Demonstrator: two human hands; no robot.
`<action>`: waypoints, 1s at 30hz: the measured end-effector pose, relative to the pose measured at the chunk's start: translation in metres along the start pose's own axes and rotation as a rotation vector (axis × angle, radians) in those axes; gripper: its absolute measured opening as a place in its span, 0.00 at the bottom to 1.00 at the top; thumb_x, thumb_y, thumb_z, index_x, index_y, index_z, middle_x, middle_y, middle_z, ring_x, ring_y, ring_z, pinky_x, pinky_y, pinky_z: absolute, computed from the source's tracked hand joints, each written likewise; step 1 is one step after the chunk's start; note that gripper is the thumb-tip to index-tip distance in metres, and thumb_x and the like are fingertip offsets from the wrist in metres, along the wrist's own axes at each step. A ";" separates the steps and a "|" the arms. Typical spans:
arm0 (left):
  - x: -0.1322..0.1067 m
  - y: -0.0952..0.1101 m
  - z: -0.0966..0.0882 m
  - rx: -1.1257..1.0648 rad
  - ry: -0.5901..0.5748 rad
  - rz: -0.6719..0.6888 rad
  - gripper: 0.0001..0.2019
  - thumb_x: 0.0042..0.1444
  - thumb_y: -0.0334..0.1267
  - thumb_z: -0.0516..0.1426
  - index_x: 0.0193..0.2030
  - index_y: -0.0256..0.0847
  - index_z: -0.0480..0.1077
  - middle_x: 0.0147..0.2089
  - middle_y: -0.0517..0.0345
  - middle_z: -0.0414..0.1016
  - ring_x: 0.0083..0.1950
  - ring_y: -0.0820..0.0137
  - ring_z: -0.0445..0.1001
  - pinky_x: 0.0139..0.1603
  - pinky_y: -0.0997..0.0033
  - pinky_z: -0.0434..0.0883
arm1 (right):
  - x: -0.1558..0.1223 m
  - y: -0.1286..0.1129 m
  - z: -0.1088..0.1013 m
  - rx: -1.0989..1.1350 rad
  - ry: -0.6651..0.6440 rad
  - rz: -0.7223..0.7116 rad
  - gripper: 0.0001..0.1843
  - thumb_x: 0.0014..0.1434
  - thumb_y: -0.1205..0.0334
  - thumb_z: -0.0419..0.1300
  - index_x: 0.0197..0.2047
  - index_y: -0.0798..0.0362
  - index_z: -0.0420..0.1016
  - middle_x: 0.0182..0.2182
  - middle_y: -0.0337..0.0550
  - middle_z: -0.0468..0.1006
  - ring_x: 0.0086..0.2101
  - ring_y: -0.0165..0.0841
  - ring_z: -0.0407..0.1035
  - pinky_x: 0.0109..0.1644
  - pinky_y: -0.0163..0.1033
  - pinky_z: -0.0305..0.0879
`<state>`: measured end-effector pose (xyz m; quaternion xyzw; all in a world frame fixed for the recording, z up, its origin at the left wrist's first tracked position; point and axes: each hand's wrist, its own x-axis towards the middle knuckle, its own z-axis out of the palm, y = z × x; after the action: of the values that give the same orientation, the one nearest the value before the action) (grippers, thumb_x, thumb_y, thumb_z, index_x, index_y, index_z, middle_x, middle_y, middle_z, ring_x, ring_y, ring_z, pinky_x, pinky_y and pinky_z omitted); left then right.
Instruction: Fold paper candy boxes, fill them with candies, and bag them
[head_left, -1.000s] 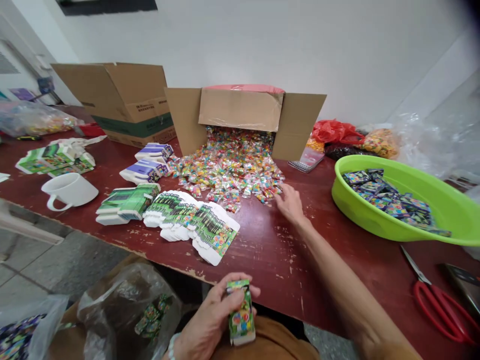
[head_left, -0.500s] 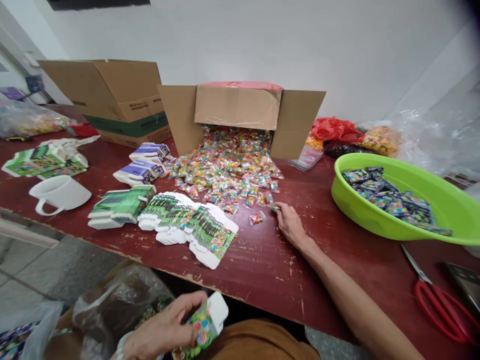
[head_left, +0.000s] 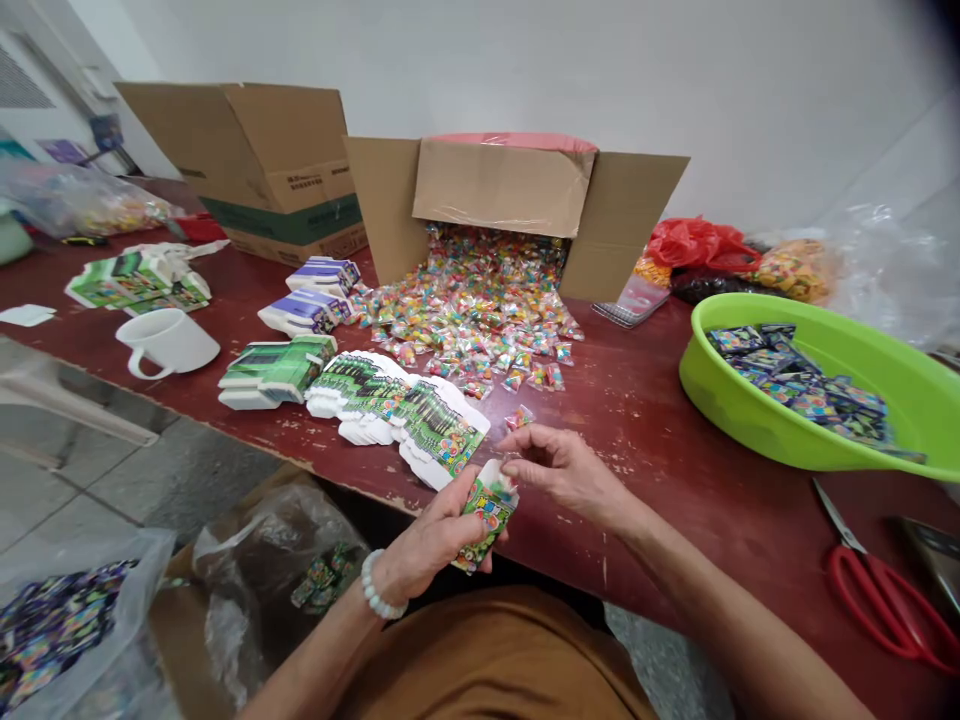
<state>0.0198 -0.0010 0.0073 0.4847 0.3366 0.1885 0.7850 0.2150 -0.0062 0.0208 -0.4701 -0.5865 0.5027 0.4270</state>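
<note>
My left hand (head_left: 431, 535) grips a small green printed carton (head_left: 484, 512), its open white flap pointing up, just above the table's front edge. My right hand (head_left: 561, 470) is pinched right at that opening, fingertips together on a small wrapped candy that I can barely see. One loose candy (head_left: 519, 417) lies on the red table (head_left: 645, 450) just beyond my hands. Behind it a pile of colourful wrapped candies (head_left: 472, 330) spills from a tipped cardboard box (head_left: 501, 185).
Flat green cartons (head_left: 405, 415) fan out at the left, beside more green (head_left: 274, 372) and purple stacks (head_left: 307, 310) and a white mug (head_left: 165, 343). A green basin (head_left: 922, 400) holds dark packets. Red scissors (head_left: 877, 590) lie right. Plastic bags (head_left: 270, 570) hang below.
My right hand has drawn back from the candy pile to the carton's mouth. My left hand has raised the carton from my lap to the table edge. One candy was left on the table.
</note>
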 end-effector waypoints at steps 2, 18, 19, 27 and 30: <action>-0.001 0.000 0.003 -0.024 0.016 0.023 0.24 0.50 0.33 0.57 0.56 0.41 0.62 0.35 0.58 0.73 0.30 0.72 0.71 0.29 0.75 0.70 | -0.001 -0.006 0.003 -0.174 -0.034 -0.089 0.08 0.57 0.58 0.62 0.40 0.49 0.77 0.35 0.40 0.77 0.36 0.32 0.70 0.42 0.40 0.66; -0.001 -0.008 0.012 -0.214 0.227 0.123 0.23 0.55 0.56 0.55 0.36 0.33 0.74 0.28 0.51 0.77 0.23 0.71 0.72 0.24 0.74 0.70 | 0.000 -0.004 0.022 0.331 -0.010 0.210 0.23 0.47 0.54 0.70 0.43 0.52 0.70 0.34 0.39 0.76 0.27 0.28 0.69 0.30 0.35 0.68; -0.002 -0.009 0.012 -0.217 0.227 0.120 0.24 0.55 0.56 0.55 0.36 0.32 0.74 0.28 0.51 0.77 0.23 0.71 0.72 0.24 0.75 0.69 | -0.001 -0.004 0.022 0.357 -0.068 0.242 0.24 0.46 0.54 0.70 0.44 0.52 0.70 0.34 0.40 0.76 0.26 0.28 0.69 0.28 0.35 0.67; -0.002 -0.014 0.010 -0.221 0.238 0.118 0.26 0.57 0.58 0.52 0.36 0.33 0.75 0.28 0.50 0.77 0.22 0.72 0.71 0.24 0.75 0.69 | -0.001 -0.004 0.019 0.361 -0.045 0.240 0.20 0.49 0.54 0.69 0.42 0.54 0.72 0.32 0.38 0.76 0.25 0.26 0.68 0.29 0.32 0.66; -0.001 -0.016 0.010 -0.218 0.236 0.127 0.26 0.58 0.58 0.51 0.35 0.32 0.75 0.28 0.50 0.77 0.22 0.74 0.70 0.24 0.77 0.68 | -0.002 -0.003 0.023 0.364 -0.189 0.257 0.20 0.48 0.55 0.70 0.41 0.54 0.71 0.28 0.38 0.76 0.22 0.27 0.68 0.26 0.33 0.65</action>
<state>0.0260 -0.0155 -0.0037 0.3916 0.3730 0.3286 0.7743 0.1927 -0.0125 0.0208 -0.4071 -0.4591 0.6919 0.3806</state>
